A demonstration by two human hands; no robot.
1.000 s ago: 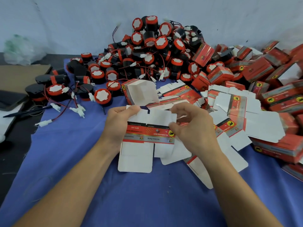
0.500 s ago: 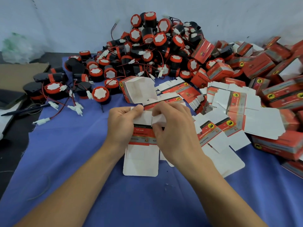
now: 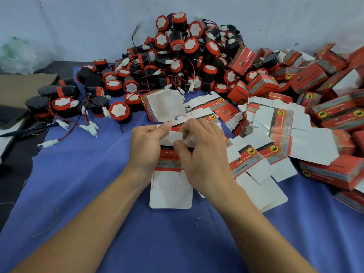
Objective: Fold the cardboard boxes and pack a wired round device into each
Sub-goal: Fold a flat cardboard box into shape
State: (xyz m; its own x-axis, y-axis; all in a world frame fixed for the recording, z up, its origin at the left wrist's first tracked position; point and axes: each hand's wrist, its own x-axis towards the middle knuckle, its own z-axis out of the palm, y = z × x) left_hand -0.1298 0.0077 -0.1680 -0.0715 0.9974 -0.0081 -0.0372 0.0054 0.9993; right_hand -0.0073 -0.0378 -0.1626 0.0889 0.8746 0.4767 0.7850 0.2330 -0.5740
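A half-formed cardboard box (image 3: 171,191) is held just above the blue cloth (image 3: 82,174) that covers the bench. It is gripped from both sides. The left hand (image 3: 146,148) is curled round its left edge. The right hand (image 3: 204,158) is curled over its right edge, with the thumb lying on the front panel. The fingers (image 3: 197,128) of both hands are closed on the small white flaps at the box's far end, so neither hand is free.

The box's long axis is seen to run straight away from the person. The far-end flaps lie right at the fingertips, while the large near flap hangs unfolded toward the forearms. This is judged to be the relation on which the coming move turns. The far end can be tucked shut where it is pinched, and the near end is left open for loading.

The closest round device (image 3: 119,111) is found ahead and to the left, nearer the left hand and well apart from the right. The main heap of devices (image 3: 177,56) is piled beyond it against the wall (image 3: 78,26).

Another opened box (image 3: 165,106) stands just past the fingertips. Flat blanks (image 3: 275,133) and closed boxes (image 3: 331,172) are spread to the right.
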